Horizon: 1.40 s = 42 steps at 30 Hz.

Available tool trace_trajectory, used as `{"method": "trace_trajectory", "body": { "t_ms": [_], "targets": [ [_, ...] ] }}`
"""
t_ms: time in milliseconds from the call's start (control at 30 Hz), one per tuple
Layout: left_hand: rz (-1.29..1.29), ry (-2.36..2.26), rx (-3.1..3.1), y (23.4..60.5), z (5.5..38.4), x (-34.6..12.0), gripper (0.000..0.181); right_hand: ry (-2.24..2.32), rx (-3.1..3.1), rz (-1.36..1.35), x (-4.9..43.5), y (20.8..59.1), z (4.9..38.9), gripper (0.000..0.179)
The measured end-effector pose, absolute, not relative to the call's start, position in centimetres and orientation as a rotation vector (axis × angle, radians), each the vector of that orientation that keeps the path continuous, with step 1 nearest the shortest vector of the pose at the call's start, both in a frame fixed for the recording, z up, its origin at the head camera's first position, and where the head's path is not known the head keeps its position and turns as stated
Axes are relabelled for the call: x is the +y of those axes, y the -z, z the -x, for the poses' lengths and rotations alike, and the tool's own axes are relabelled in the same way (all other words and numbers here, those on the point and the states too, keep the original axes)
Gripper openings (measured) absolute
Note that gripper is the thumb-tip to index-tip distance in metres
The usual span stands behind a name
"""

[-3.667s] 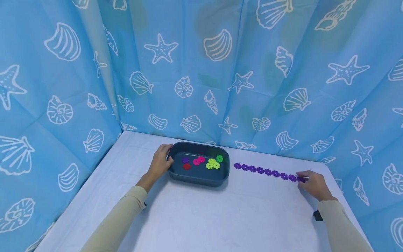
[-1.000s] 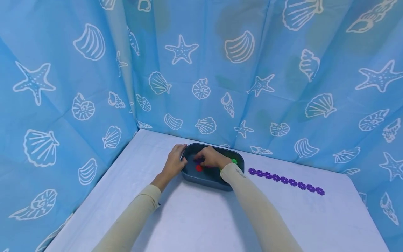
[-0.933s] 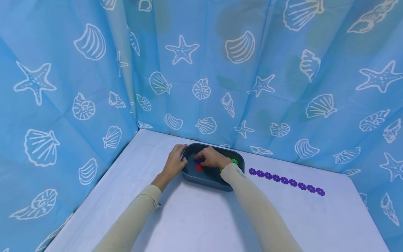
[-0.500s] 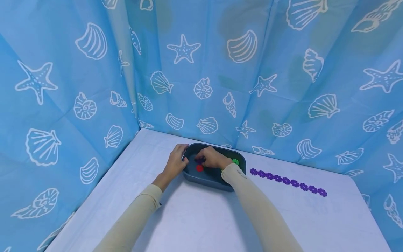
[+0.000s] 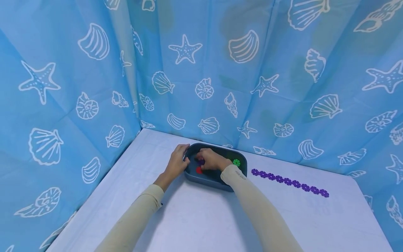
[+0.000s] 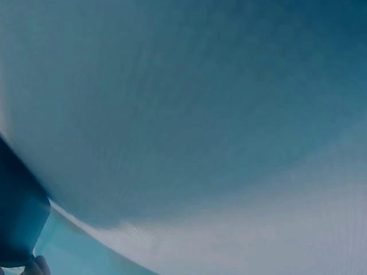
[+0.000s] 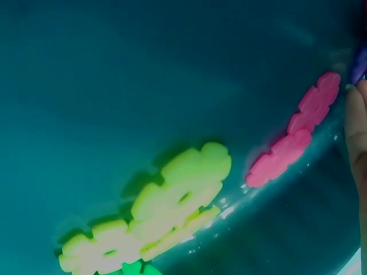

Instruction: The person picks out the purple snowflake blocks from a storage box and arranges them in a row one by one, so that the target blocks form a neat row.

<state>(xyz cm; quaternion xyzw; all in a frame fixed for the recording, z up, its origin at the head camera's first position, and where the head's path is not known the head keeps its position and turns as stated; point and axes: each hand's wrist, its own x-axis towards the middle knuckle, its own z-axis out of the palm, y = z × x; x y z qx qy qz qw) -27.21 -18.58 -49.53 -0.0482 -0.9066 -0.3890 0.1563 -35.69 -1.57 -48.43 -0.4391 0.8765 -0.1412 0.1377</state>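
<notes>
My left hand (image 5: 176, 161) grips the left end of a dark rectangular basin (image 5: 204, 181), thumb at the rim. My right hand (image 5: 213, 160) reaches inside, its curled fingers and thumb pinching a purple snowflake disc (image 5: 201, 162). A red disc (image 5: 199, 170) lies at the thumb, partly covered. In the right wrist view the purple disc's edge meets the thumb tip, with pink discs (image 7: 281, 157) and yellow discs (image 7: 180, 192) on the basin floor. A green disc (image 5: 236, 162) shows near the basin's right end.
A row of several linked purple discs (image 5: 288, 181) lies on the white tabletop (image 5: 195, 220) right of the basin. Blue shell-print curtains (image 5: 207, 101) stand behind and at the left, close to the basin's far side.
My right hand has left the right end of the purple row and moved into the basin. Lately its thumb has slid nearer the red disc. My left hand stays on the basin; the view has shifted slightly.
</notes>
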Motion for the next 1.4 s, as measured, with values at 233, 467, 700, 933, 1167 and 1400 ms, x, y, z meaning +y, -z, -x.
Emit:
{"method": "trace_trajectory", "body": {
  "t_ms": [233, 467, 700, 933, 1167, 1400],
  "targets": [
    [0.144, 1.108, -2.597, 49.3, 27.4, -18.2, 0.054, 0.409, 2.543, 1.287, -1.2, 48.5, 35.7, 0.047],
    [0.144, 1.095, -2.607, 49.1, 27.4, -17.8, 0.055, 0.432, 2.568, 1.302, -0.6, 48.5, 35.7, 0.042],
    [0.152, 1.11, -2.615, 49.0, 27.5, -17.6, 0.055, 0.595, 2.57, 1.245, 0.4, 47.7, 35.5, 0.04],
    [0.162, 1.117, -2.608, 49.1, 27.3, -17.8, 0.056, 0.729, 2.58, 1.231, 1.3, 45.5, 35.5, 0.035],
    [0.155, 1.136, -2.6, 49.2, 27.1, -18.1, 0.056, 0.807, 2.61, 1.235, 3.5, 43.4, 36.2, 0.032],
    [0.139, 1.121, -2.606, 49.3, 27.0, -18.3, 0.056, 0.833, 2.691, 1.17, 7.8, 41.6, 36.8, 0.029]
  ]
}}
